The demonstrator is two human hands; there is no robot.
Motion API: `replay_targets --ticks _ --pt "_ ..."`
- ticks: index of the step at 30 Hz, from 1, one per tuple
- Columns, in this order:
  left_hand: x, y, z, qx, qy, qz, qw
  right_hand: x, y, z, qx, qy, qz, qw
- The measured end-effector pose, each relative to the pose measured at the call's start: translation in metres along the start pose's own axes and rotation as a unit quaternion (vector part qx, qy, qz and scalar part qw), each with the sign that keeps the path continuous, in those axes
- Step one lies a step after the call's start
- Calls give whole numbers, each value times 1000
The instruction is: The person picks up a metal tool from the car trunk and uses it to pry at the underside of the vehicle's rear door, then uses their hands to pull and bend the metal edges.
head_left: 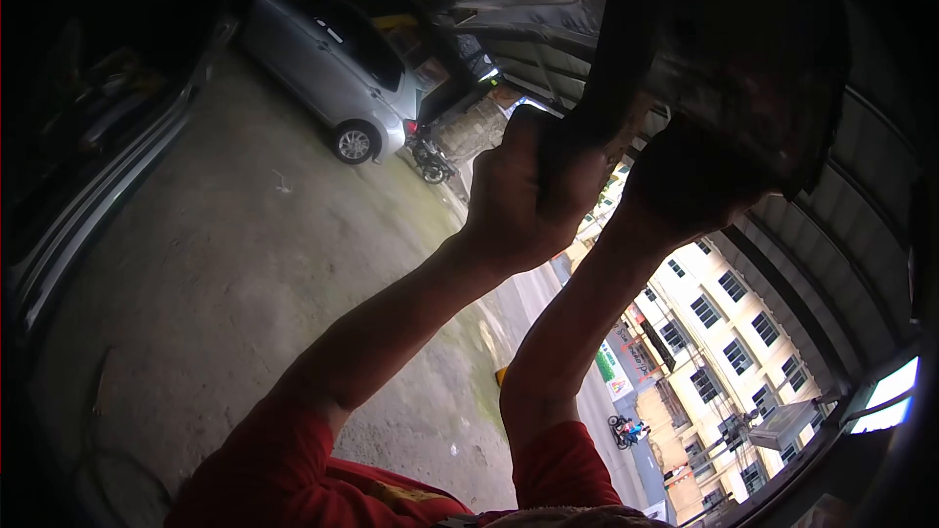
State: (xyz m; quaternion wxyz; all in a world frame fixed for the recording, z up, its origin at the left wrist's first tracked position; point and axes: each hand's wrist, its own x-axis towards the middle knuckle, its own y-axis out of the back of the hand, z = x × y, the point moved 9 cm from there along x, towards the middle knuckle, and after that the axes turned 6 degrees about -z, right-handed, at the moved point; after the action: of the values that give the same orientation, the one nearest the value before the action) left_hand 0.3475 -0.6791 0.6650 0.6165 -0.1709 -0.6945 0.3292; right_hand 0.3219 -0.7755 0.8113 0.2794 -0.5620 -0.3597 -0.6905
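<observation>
Both my arms reach up in front of me, red sleeves at the bottom. My left hand (533,196) is closed in a fist, thumb side up, around the lower end of a dark bar-like edge (626,49). That edge belongs to, or lies against, a large dark panel (773,68) with a worn, rusty-looking surface. Just right of it, my right hand (694,176) is raised against the panel's lower edge. Deep shadow hides its fingers, so their grip does not show.
A silver car (333,68) stands on the concrete floor (254,254), with a motorcycle (430,158) behind it. Another vehicle's dark side (108,196) is close at left. Roof beams (792,264) run at right. Outside are a street, a rider on a motorcycle (626,430) and a pale building (734,323).
</observation>
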Motion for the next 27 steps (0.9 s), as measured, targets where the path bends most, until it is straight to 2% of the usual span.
replay_targets --ticks 2,4,6,10,12,13,14,17,18,20,21,22,24,25,26,27 --pt "1 2 29 55 -98 38 993 0 0 3 -3 1 3 1000" --pt "3 2 38 57 -118 39 991 -3 0 0 -4 3 4 1000" --pt "-1 2 51 60 -185 77 978 -2 7 -6 0 4 9 1000" --pt "4 0 43 54 -192 82 976 -1 5 -4 12 4 17 1000" --pt "7 -19 30 171 -210 20 962 3 7 -3 17 0 23 1000" --pt "11 -28 2 36 -108 -8 993 2 7 -2 18 -2 25 1000" --pt "16 -36 -19 49 13 -59 997 -1 5 -2 18 -3 25 1000" --pt "8 -8 1 13 -47 56 997 0 6 -5 23 2 26 999" --pt "6 4 19 17 -123 114 986 1 9 -5 21 1 30 999" --pt "3 17 26 -65 -112 132 983 3 9 -3 22 2 29 999" --pt "4 19 32 -97 -149 162 971 1 6 -2 22 3 28 999" --pt "10 15 24 -98 -147 162 971 -1 4 -1 20 3 30 999" --pt "23 -21 15 128 -170 15 977 -3 -2 5 12 -2 29 999" --pt "22 -25 -6 94 -76 -16 993 -2 -5 6 10 -4 26 1000" --pt "20 -16 -1 51 -44 -4 998 -3 -9 2 12 0 21 1000" --pt "17 -5 11 35 -71 38 996 -1 -8 0 15 6 26 1000"
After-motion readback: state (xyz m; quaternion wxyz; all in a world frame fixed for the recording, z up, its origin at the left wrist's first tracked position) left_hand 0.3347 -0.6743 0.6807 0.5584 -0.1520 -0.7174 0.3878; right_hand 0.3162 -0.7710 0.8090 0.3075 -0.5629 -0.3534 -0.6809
